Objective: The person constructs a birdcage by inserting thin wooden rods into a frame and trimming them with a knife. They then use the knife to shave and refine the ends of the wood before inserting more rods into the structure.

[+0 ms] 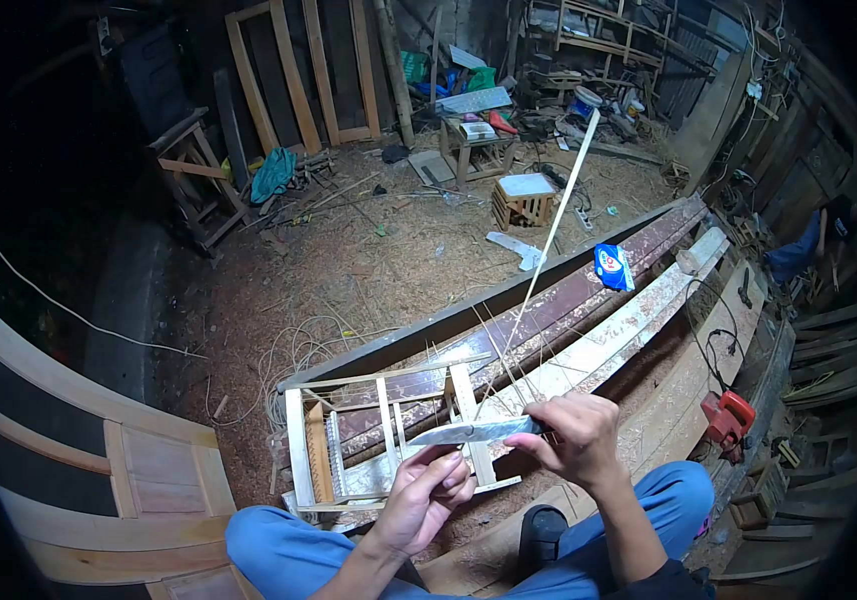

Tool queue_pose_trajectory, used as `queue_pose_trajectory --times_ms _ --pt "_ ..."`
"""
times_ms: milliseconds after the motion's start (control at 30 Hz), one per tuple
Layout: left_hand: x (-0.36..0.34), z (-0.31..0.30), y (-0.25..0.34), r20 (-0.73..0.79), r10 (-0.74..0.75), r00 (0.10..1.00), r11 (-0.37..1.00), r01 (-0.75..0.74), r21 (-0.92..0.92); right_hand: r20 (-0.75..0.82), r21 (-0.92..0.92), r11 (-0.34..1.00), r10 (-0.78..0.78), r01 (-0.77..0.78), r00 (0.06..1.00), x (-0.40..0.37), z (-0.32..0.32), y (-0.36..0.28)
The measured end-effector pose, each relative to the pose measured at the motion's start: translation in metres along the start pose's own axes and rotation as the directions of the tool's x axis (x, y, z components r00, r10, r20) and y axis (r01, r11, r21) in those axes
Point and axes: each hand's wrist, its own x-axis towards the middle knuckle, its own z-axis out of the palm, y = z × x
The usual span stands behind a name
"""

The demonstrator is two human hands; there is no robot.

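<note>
Fingers (457,488) bent inward on one side, clamped round a handle on the other: that much my remote feed gives me. Far left, a panelled wooden piece (154,480) sits beside the person's left knee (267,545). Next, a small slatted wooden frame (295,440) lies over long boards, which seem to serve as a low bench within easy reach. Left hand (427,497): thumb and fingers gathered just below the blade, probably steadying something slender; I cannot tell what, if anything, is grasped. Its forearm slants up from the lap. Knife (474,431): above the frame's right part, between the hands, tip leftward, blade near level, likely for a close view of the edge. Right hand (581,430): fist wrapped on the knife handle, thumb stretched toward the blade, I judge for finer control; forearm rises steeply over the thigh. Beyond, a long pale strip (558,222) slopes up rightward; I lose its lower end. Blue-and-white packet (613,267) rests on the boards. Far right, a red power tool (728,415), perhaps parked clear of the elbow.
</note>
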Motion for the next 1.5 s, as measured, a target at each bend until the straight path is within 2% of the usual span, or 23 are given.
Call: queue_pose_trajectory --times_ms 67,100,167,233,300,433,500,567,633,667,800,867,900,967,1100,1167,1267,1333,1433,1500 --pt "-0.001 0.0 0.003 0.007 -0.014 1.0 1.0 0.014 -0.016 -0.026 -0.034 0.998 0.046 -0.047 0.999 -0.001 -0.003 0.006" --pt "-0.001 0.0 0.004 0.018 -0.03 0.999 0.999 0.031 -0.034 -0.106 -0.005 0.995 0.095 -0.096 0.99 -0.004 -0.001 0.017" --pt "-0.005 0.0 0.004 0.019 -0.041 0.999 0.999 0.041 -0.032 -0.201 -0.019 0.948 0.308 -0.318 0.93 -0.007 -0.01 0.04" --pt "-0.006 0.002 0.005 0.024 -0.045 0.999 0.999 0.046 -0.026 -0.233 -0.021 0.927 0.359 -0.374 0.904 0.0 -0.028 0.037" --pt "-0.007 0.004 0.006 0.007 -0.025 1.0 0.999 0.025 -0.023 -0.195 -0.039 0.959 0.27 -0.282 0.943 -0.005 -0.024 0.034" --pt "-0.003 -0.001 0.003 -0.006 -0.027 1.0 0.998 0.027 -0.048 -0.015 0.091 0.994 0.067 -0.065 0.998 -0.013 0.003 0.004" --pt "-0.002 -0.004 0.0 -0.01 -0.109 0.994 0.993 0.109 -0.052 0.047 0.114 0.993 0.017 -0.023 0.999 -0.016 0.012 -0.013" --pt "-0.002 -0.004 -0.004 0.047 -0.11 0.993 0.992 0.113 -0.054 0.095 0.172 0.985 -0.007 -0.009 0.995 -0.018 0.018 -0.021" --pt "-0.004 0.004 -0.004 -0.003 -0.149 0.989 0.989 0.149 0.012 0.157 0.175 0.984 -0.008 -0.02 0.988 -0.019 0.019 -0.025" --pt "-0.003 -0.002 -0.006 0.036 -0.142 0.989 0.99 0.141 0.008 0.157 0.174 0.985 -0.007 -0.021 0.987 -0.019 0.018 -0.025" --pt "-0.004 0.001 -0.005 0.02 -0.134 0.991 0.989 0.133 0.061 0.131 0.199 0.98 -0.004 -0.022 0.991 -0.014 0.017 -0.024" --pt "-0.006 0.0 -0.007 -0.023 -0.091 0.996 0.98 0.093 0.176 0.125 0.205 0.978 0.008 -0.033 0.992 -0.015 0.016 -0.022" --pt "-0.006 -0.001 -0.007 -0.021 -0.092 0.996 0.98 0.095 0.177 0.117 0.201 0.979 -0.002 -0.021 0.993 -0.015 0.016 -0.021" --pt "-0.006 -0.005 -0.007 0.053 -0.096 0.994 0.993 0.092 0.071 0.108 0.199 0.98 -0.013 -0.009 0.994 -0.015 0.016 -0.019" --pt "-0.008 0.004 -0.004 0.014 -0.115 0.993 0.993 0.115 0.002 0.095 0.103 0.994 -0.039 0.029 0.995 -0.012 0.009 -0.016" --pt "-0.007 0.003 -0.003 0.1 -0.105 0.989 0.991 0.112 -0.068 0.043 0.07 0.997 -0.026 0.023 0.999 -0.011 0.007 -0.011" --pt "-0.007 0.008 -0.001 0.024 -0.075 0.997 0.996 0.076 -0.047 -0.033 0.01 1.0 0.002 -0.001 0.999 -0.006 0.0 0.0" --pt "-0.009 0.01 0.003 0.05 -0.06 0.997 0.998 0.061 -0.023 -0.108 -0.021 0.998 0.053 -0.056 0.993 -0.008 0.002 0.015" --pt "-0.008 0.008 0.004 0.076 -0.054 0.996 0.998 0.055 -0.005 -0.105 -0.003 0.985 0.174 -0.175 0.979 -0.002 -0.011 0.023" --pt "-0.008 0.007 0.005 0.073 -0.053 0.996 0.999 0.054 -0.006 -0.114 -0.02 0.986 0.161 -0.165 0.98 -0.003 -0.009 0.019"
